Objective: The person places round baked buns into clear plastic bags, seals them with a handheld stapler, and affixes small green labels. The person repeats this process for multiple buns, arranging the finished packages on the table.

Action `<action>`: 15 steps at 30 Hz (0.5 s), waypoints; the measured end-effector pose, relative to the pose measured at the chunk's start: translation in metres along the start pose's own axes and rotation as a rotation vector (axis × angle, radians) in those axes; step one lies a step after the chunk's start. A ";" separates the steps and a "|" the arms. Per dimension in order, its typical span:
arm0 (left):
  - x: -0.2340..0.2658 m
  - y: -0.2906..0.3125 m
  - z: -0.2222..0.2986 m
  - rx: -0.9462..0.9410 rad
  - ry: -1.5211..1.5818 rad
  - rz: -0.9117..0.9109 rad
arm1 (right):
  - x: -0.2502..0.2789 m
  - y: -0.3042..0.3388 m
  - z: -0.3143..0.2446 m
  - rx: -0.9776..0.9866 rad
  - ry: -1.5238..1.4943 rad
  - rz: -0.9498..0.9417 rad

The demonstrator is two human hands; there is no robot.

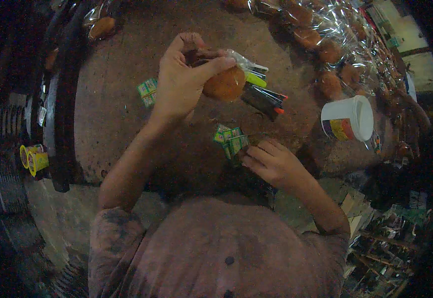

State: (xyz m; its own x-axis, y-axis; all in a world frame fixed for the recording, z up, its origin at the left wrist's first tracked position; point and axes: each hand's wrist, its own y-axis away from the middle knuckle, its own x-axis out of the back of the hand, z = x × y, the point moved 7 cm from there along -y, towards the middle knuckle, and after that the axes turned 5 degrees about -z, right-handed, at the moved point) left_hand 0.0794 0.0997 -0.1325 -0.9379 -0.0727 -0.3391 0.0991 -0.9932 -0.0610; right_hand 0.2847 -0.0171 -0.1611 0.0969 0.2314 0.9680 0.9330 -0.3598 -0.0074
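My left hand (179, 82) is raised above the table, gripping a round brown bun (225, 84) in a clear plastic bag. Its thumb and fingers pinch the bag's gathered end over the bun. My right hand (273, 161) rests palm down near the table's front edge, fingers slightly bent and apart. Its fingertips meet the edge of a small pile of green printed labels (230, 139); its thumb is hard to make out. More green labels (148, 91) lie left of my left wrist. Beyond the bun are a black stapler (265, 101) with orange tips and a yellow-green object (255, 80).
A white plastic tub (348, 118) lies tipped at the right. Many bagged buns (330, 51) are heaped at the far right, and another bagged bun (102, 28) sits far left. Yellow cups (34, 159) stand beyond the dark rail (57, 119) along the table's left side.
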 end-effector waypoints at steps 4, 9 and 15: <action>0.007 0.006 -0.017 0.020 -0.125 0.046 | 0.011 0.003 -0.009 0.078 0.080 0.183; 0.010 0.016 -0.043 0.147 0.126 0.019 | 0.012 0.000 0.004 0.070 -0.104 0.067; 0.014 0.015 -0.056 0.137 0.161 0.043 | 0.061 -0.016 0.032 -0.103 -0.240 0.149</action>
State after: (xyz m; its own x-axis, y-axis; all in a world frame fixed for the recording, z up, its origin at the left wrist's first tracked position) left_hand 0.0865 0.0892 -0.1902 -0.8673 -0.1103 -0.4853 0.0810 -0.9934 0.0809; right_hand 0.2869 0.0313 -0.1096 0.3207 0.3718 0.8712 0.8635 -0.4928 -0.1075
